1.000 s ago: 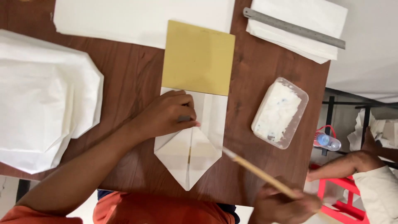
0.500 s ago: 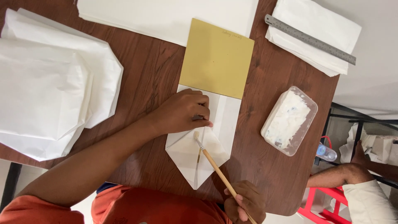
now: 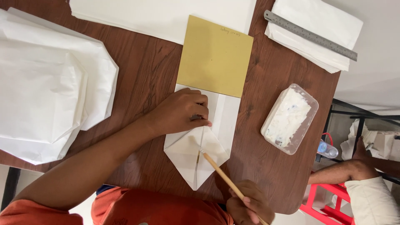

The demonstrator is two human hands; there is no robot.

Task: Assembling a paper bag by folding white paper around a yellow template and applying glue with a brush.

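My left hand (image 3: 180,111) presses down on a folded white paper (image 3: 200,143) that lies on the brown table (image 3: 141,66), its pointed end toward me. A mustard-yellow card (image 3: 214,56) covers the paper's far end. My right hand (image 3: 249,204) grips a thin wooden stick (image 3: 221,173) near the table's front edge. The stick's tip rests on the paper's centre seam, just below my left fingertips.
A clear plastic tub of white paste (image 3: 289,118) stands right of the paper. Stacks of folded white paper (image 3: 46,87) fill the left side, large sheets (image 3: 162,16) the far side. A metal ruler (image 3: 310,35) lies on white paper at far right. Another person's arm (image 3: 354,171) is beyond the table's right edge.
My right hand has brought the stick in from the right, and its tip now touches the paper's centre seam. My left hand stays pressed on the paper.
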